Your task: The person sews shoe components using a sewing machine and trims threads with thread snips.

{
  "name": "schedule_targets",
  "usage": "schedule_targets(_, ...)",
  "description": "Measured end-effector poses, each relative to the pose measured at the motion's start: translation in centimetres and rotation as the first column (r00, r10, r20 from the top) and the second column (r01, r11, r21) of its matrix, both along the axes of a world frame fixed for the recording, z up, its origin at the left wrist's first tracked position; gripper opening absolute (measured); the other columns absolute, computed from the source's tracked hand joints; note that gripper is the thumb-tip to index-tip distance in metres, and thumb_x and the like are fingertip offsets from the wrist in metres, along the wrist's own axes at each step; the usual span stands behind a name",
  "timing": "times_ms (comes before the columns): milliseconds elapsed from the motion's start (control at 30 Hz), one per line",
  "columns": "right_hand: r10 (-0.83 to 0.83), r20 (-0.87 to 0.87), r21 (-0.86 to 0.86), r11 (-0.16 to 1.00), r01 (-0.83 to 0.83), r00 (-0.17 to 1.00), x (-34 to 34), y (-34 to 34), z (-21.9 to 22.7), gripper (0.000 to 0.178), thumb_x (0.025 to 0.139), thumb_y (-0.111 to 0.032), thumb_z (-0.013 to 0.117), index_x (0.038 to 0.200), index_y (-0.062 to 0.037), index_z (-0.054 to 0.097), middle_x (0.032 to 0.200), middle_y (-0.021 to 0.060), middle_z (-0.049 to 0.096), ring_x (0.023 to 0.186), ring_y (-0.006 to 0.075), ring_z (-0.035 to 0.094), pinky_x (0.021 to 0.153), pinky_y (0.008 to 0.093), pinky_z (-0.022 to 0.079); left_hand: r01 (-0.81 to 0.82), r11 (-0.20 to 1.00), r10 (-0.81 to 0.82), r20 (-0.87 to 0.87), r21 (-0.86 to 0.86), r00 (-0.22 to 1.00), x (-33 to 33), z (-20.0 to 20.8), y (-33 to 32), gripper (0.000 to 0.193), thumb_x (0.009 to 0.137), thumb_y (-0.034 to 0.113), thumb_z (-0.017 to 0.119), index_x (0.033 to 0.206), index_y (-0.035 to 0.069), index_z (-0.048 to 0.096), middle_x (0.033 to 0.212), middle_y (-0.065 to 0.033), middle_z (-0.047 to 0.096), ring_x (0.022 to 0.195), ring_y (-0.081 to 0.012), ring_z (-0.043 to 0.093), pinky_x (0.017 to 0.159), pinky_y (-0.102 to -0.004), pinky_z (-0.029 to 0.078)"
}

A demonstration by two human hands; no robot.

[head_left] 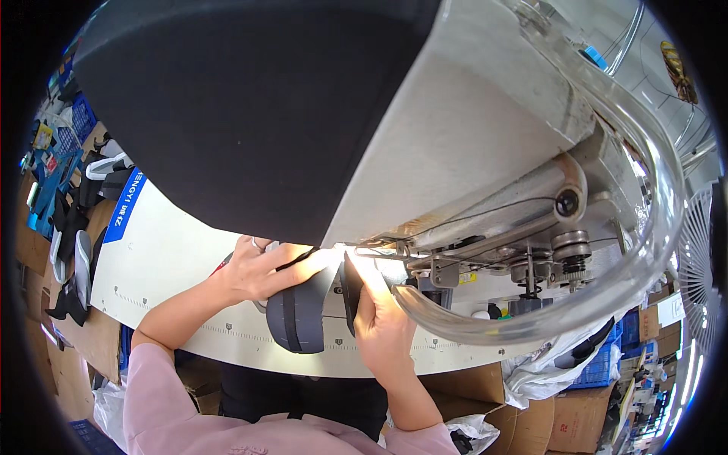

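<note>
Though transparent, tube (667, 193) near right hand (383, 327)

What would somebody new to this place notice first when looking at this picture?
Probably the huge black panel filling the upper middle, with a thick clear tube looping down the right side. Next, the bright glow near the centre, where the left hand and right hand come close together at some dark curved material.
</note>
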State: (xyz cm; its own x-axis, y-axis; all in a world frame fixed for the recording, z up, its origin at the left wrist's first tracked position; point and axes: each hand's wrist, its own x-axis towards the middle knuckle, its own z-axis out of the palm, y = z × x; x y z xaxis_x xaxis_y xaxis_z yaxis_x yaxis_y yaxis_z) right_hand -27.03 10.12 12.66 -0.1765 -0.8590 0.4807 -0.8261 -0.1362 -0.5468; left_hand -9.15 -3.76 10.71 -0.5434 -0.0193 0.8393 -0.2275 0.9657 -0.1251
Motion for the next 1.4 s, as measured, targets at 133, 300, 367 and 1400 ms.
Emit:
schedule_targets(133,0.003,0.082,-0.105,0.994,0.005,0.997,0.4,-0.5,-0.5,0.037,0.087,0.007,0.057,0.119,-0.0078,0.068,0.07,0.0096,0.057,0.061,0.022,0.051,0.06,0.0344,0.04,-0.031,0.996,0.027,-0.051,-0.082,0.998,-0.6,0.0,0.2,0.026,0.07,0.013,0.066,0.095,0.014,0.069,0.092,-0.0007,0.063,0.083,-0.019,0.063,0.065,-0.0303,0.051)
schedule_targets(300,0.063,0.242,-0.24,0.971,-0.003,0.968,0.7,-0.9,-1.0,0.033,0.087,0.007,0.058,0.115,-0.0061,0.069,0.079,0.0104,0.065,0.067,0.0201,0.058,0.066,0.0304,0.044,-0.091,0.995,0.09,-0.018,-0.051,0.996,-0.5,-0.3,0.5,0.025,0.068,0.013,0.068,0.093,0.012,0.068,0.092,-0.0007,0.064,0.087,-0.0187,0.062,0.065,-0.0297,0.052)
schedule_targets(367,0.034,0.2,-0.214,0.977,0.01,0.979,0.8,-0.9,-1.0,0.035,0.086,0.008,0.058,0.115,-0.0064,0.07,0.079,0.0105,0.066,0.065,0.0193,0.057,0.065,0.0297,0.044,-0.069,0.997,0.068,-0.032,-0.045,0.997,-0.4,-0.3,0.5,0.025,0.069,0.012,0.068,0.093,0.011,0.069,0.092,-0.0009,0.064,0.086,-0.0185,0.062,0.065,-0.0298,0.052)
schedule_targets(1400,-0.008,0.305,-0.18,0.981,0.066,0.952,3.3,-0.7,-1.0,0.029,0.092,0.003,0.056,0.12,-0.0003,0.063,0.105,0.0158,0.07,0.093,0.022,0.069,0.084,0.0293,0.052,-0.066,0.998,0.066,0.022,-0.016,0.998,0.0,-0.9,0.0,0.035,0.068,0.015,0.069,0.103,0.009,0.07,0.095,-0.0036,0.066,0.075,-0.0157,0.063,0.061,-0.026,0.05)
